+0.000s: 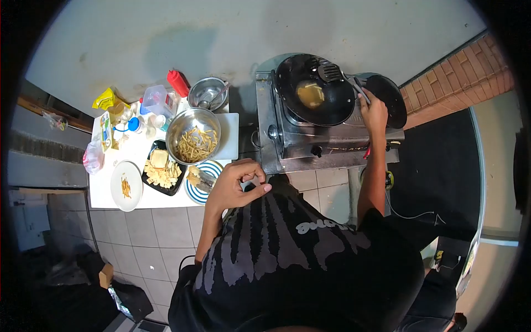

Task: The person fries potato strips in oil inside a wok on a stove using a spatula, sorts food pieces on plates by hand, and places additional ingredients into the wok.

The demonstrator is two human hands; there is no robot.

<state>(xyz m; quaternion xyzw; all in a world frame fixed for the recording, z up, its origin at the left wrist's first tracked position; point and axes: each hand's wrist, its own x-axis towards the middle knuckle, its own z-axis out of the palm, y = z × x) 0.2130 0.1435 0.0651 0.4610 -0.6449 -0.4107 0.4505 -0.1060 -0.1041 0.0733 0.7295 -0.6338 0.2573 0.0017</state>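
Note:
My right hand (375, 115) is closed around the handle of a slotted spatula (330, 72). The spatula's head is over the upper right side of a black wok (292, 74), tilted on the stove. Several pale strips (313, 95) lie in a small pool of yellowish oil in the wok. My left hand (235, 184) is held in front of my shirt, near the table's corner, with loosely curled fingers and the thumb apart. Nothing shows in it. Below and beside it is a blue-and-white striped plate (192, 195), partly hidden by the hand.
A second black pan (391, 94) sits right of the wok on the metal gas stove (301, 145). On the white table (105, 187) are a steel bowl (172, 149) of fried strips, a black tray (170, 191), a white plate (117, 199) and a red squeeze bottle (177, 83).

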